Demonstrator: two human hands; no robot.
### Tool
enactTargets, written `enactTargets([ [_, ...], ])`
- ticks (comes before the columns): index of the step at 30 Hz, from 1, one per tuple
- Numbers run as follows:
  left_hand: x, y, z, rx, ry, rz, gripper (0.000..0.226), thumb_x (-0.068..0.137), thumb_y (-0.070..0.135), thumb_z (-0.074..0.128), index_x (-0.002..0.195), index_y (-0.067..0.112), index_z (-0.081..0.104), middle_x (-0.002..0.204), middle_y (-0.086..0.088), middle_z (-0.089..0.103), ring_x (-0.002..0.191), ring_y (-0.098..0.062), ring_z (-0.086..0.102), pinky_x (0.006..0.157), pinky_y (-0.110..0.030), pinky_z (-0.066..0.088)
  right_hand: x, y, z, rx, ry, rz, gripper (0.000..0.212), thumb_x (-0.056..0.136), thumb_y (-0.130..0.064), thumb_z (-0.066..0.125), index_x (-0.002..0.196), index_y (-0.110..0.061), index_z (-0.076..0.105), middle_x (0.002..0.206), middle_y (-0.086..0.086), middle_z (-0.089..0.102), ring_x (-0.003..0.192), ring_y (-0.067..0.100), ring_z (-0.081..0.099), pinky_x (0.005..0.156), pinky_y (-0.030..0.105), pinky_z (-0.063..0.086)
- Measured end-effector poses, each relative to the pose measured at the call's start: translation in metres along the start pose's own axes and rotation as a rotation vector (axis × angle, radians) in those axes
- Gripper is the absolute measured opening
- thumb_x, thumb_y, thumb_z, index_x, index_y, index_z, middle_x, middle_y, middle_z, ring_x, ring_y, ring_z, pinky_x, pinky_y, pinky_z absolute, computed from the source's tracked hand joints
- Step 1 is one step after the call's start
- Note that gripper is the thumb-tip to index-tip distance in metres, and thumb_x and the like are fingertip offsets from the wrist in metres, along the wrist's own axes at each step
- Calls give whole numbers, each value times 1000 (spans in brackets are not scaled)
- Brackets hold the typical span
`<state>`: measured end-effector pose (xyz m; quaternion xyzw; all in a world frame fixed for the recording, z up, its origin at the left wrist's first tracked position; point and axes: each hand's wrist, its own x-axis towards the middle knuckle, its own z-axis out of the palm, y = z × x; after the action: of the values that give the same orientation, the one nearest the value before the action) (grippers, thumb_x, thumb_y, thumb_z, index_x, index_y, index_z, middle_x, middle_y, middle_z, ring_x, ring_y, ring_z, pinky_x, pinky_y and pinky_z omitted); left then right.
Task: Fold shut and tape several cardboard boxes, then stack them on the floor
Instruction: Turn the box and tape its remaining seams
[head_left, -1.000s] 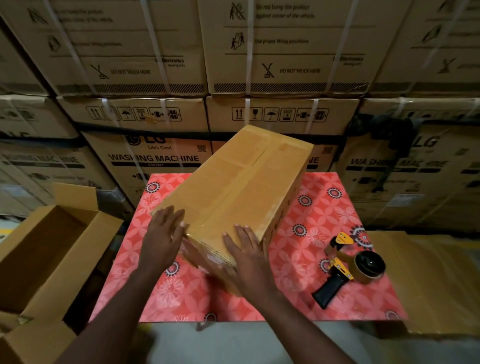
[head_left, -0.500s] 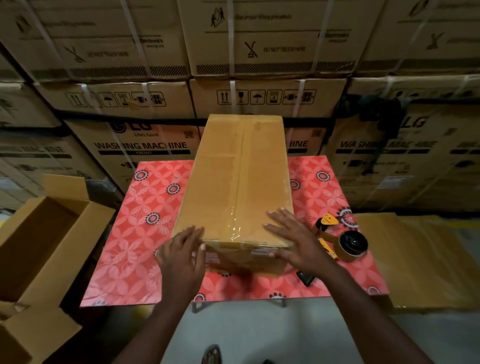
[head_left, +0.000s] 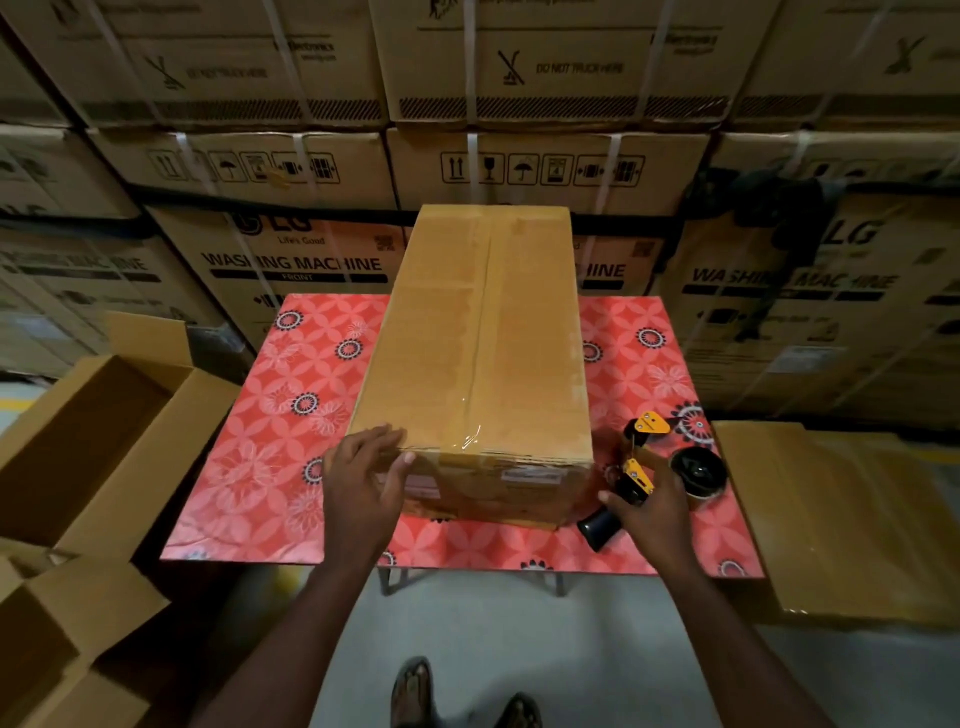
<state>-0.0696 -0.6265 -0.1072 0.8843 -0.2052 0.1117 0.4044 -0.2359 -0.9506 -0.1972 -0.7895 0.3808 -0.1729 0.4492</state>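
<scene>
A long closed cardboard box (head_left: 483, 338) lies lengthwise on the red patterned table (head_left: 270, 467), with clear tape along its top seam. My left hand (head_left: 363, 483) rests on the box's near left corner, fingers spread over the edge. A tape dispenser (head_left: 654, 473) with yellow parts, a black handle and a brown roll lies to the right of the box. My right hand (head_left: 649, 514) is on the dispenser, its fingers curling around the handle; whether the grip is closed is not clear.
Open empty cardboard boxes (head_left: 98, 447) stand on the floor at left. A closed flat box (head_left: 841, 519) lies at right. Stacked washing-machine cartons (head_left: 519, 104) form a wall behind the table. My feet (head_left: 462, 696) show on the grey floor below.
The box has been turned from diagonal to straight lengthwise. My right hand left the box's near right corner and moved right onto the tape dispenser. My left hand stays at the near left corner.
</scene>
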Motion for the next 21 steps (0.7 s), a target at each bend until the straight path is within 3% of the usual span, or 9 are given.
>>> enactTargets([
  [4, 1, 5, 2, 19, 18, -17, 29, 85, 29, 78, 113, 20, 73, 117, 2, 64, 110, -27, 56, 96, -4, 21, -1, 38, 12, 147, 113, 320, 82, 64, -42, 93, 131, -10, 59, 130, 15, 60, 124, 34, 56, 102, 49, 49],
  [7, 1, 9, 5, 56, 22, -24, 33, 81, 17, 85, 112, 19, 73, 115, 1, 64, 109, -29, 55, 95, -4, 23, 17, 59, 29, 289, 172, 664, 93, 57, -53, 92, 127, -2, 58, 125, 20, 64, 113, 38, 65, 91, 52, 56],
  [9, 0, 10, 4, 60, 29, -32, 34, 80, 16, 85, 111, 20, 73, 115, 1, 63, 109, -29, 55, 94, -4, 24, 15, 53, 40, 693, 1, 813, 83, 61, -43, 93, 126, -2, 60, 119, 18, 71, 100, 33, 72, 82, 46, 60],
  [11, 1, 11, 4, 63, 35, -34, 36, 78, 16, 86, 112, 21, 72, 116, 2, 63, 110, -28, 54, 92, -6, 24, 4, 35, 45, 954, -194, 917, 48, 77, -34, 83, 115, -9, 65, 96, 12, 78, 84, 28, 75, 80, 43, 60],
  [13, 1, 11, 3, 82, 24, -17, 42, 76, 13, 87, 114, 22, 71, 117, 3, 62, 111, -26, 52, 92, -7, 25, 4, 23, 50, 1095, -201, 934, 21, 92, -29, 68, 106, -13, 65, 79, 9, 77, 71, 24, 74, 76, 42, 61],
  [16, -1, 11, -1, 149, -38, 21, 53, 74, 4, 85, 121, 22, 67, 122, 4, 58, 112, -15, 41, 92, -11, 29, 15, 12, 50, 1181, -68, 835, 15, 89, -28, 66, 100, -18, 65, 69, 0, 73, 54, 13, 68, 46, 27, 56],
  [18, -1, 9, -4, 178, -51, 30, 54, 75, 5, 84, 122, 24, 65, 124, 6, 57, 110, -10, 36, 90, -25, 36, 30, 12, 43, 1044, 72, 816, 13, 95, -31, 67, 99, -19, 65, 71, -1, 70, 52, 14, 64, 39, 22, 49],
  [21, 1, 7, -7, 182, -41, 62, 48, 78, 15, 84, 121, 24, 66, 122, 7, 57, 107, -12, 37, 87, -32, 39, 47, 1, 17, 895, 173, 778, 17, 93, -31, 70, 94, -16, 62, 80, 3, 62, 59, 17, 58, 42, 23, 48],
])
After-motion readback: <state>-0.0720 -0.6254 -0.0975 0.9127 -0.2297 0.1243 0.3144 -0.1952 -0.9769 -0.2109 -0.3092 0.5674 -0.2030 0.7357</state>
